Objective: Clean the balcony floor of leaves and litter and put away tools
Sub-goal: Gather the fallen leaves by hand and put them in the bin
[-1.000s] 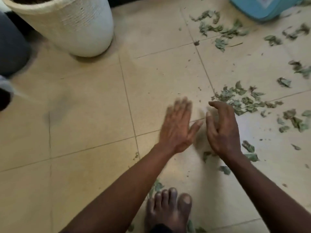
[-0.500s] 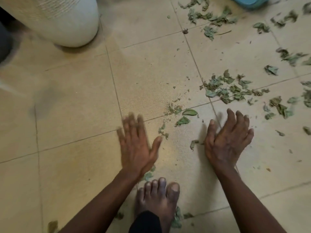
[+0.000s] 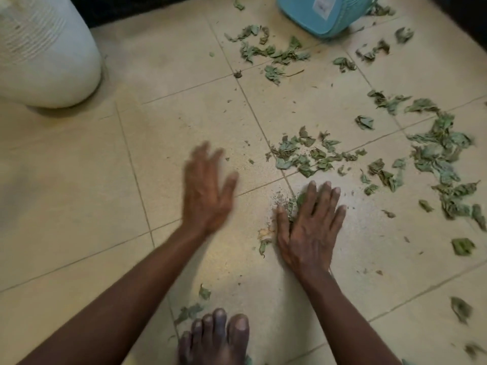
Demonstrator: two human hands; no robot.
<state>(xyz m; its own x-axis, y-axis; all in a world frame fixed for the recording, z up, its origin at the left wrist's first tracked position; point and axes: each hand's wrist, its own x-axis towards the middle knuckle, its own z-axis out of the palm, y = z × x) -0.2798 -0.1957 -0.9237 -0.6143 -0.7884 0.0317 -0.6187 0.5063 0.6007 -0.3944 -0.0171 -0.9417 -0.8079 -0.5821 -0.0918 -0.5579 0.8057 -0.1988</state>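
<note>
Dry green leaves (image 3: pixel 311 154) lie scattered over the beige tiled floor (image 3: pixel 79 180), thickest at the right (image 3: pixel 442 159) and near the top (image 3: pixel 274 51). My right hand (image 3: pixel 311 227) lies flat on the tiles, fingers straight, with a small heap of leaf bits and crumbs (image 3: pixel 287 204) against its thumb side. My left hand (image 3: pixel 205 188) hovers flat and blurred just left of that heap, fingers spread, holding nothing. A few leaves (image 3: pixel 189 309) lie near my bare foot (image 3: pixel 216 338).
A large white ribbed planter (image 3: pixel 44 54) stands at the top left. A light blue plastic container (image 3: pixel 326 14) sits at the top edge, right of centre. Dark shadow borders the top and top right corner.
My left hand has swept forward and right toward the right hand. The right hand has flattened onto the floor, and loose leaves between the hands are now bunched against its thumb.
</note>
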